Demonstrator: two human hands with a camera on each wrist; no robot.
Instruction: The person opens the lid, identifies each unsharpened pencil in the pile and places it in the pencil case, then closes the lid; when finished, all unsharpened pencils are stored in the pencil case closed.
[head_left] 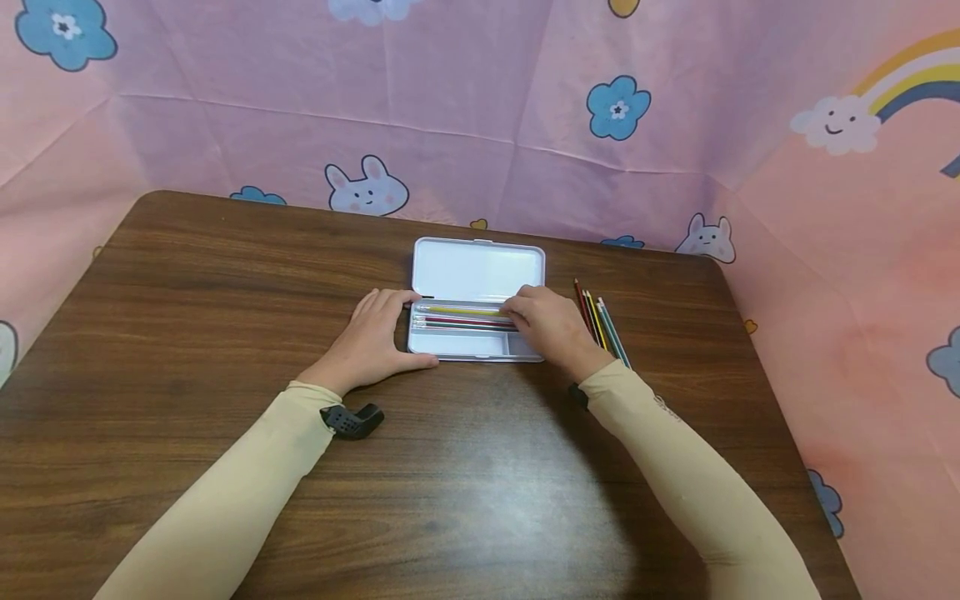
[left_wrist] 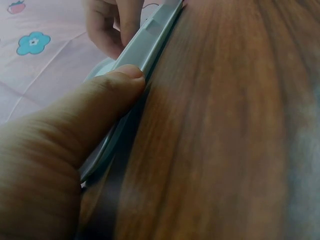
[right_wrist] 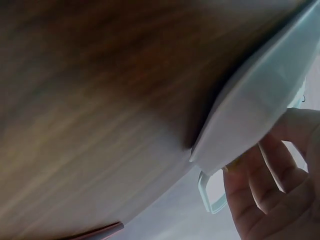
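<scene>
Backdrop cloth [head_left: 465, 75], pink and lilac, one; creased; printed with blue flowers, rabbits, smiling clouds and a rainbow.
Table [head_left: 450, 517], one; dark brown wood grain, rounded far corners.
Sleeves [head_left: 217, 492], pair; pale yellow, on both my forearms.
Pencil case [head_left: 478, 271], white, one; on the table, near its far edge, lid open and leaning back towards the cloth. Long rear compartment; front part divided.
Left hand [head_left: 372, 340], mine; fingers extended along the case's left end, thumb laid out straight against its front edge. Touching, not wrapped round it.
Right hand [head_left: 553, 327], mine; over the case's right end, fingertips brought together in a pinch on the yellow pencil.
Loose pencils [head_left: 598, 321], small bunch; on the table just right of the case, red, yellow, black and teal among them.
Red and dark green pencils [head_left: 465, 323]; lying lengthwise in the rear compartment.
Yellow pencil [head_left: 461, 310], one; behind these, same compartment.
Wrist strap [head_left: 352, 422], black, at my left cuff.
Sleeve marking [head_left: 664, 407], right forearm; lettering too small to read.
</scene>
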